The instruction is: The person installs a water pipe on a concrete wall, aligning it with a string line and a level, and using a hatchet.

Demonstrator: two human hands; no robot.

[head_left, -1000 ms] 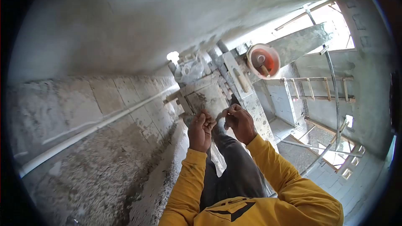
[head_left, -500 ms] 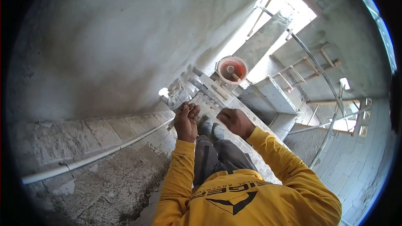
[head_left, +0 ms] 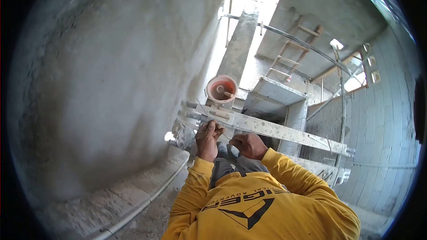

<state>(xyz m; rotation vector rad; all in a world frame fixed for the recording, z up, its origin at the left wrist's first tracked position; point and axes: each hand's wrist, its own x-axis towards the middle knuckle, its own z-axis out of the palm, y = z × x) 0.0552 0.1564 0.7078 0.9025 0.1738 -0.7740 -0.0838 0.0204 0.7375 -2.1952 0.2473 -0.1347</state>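
My left hand (head_left: 207,141) is held in front of my body, its fingers pinched on something thin that I cannot make out. Close by on the right, my right hand (head_left: 250,146) is curled closed, and a thin strand seems to run between the two. What the right fingers hold is too small to name. Beyond the hands, a reddish bucket (head_left: 222,89) with a handled tool inside stands by a long pale plank (head_left: 275,127). Crumpled clear plastic (head_left: 183,136) lies left of my left hand.
A plastered wall (head_left: 120,71) rises on the left, with a pale pipe (head_left: 147,201) along its foot. Scaffold poles (head_left: 302,42) and a wooden ladder (head_left: 289,60) stand at the upper right. A block wall (head_left: 378,138) is on the far right.
The view has turned, so the bucket appears further left and lower and the plank runs more level. My hands are now slightly lower in view and closer together.
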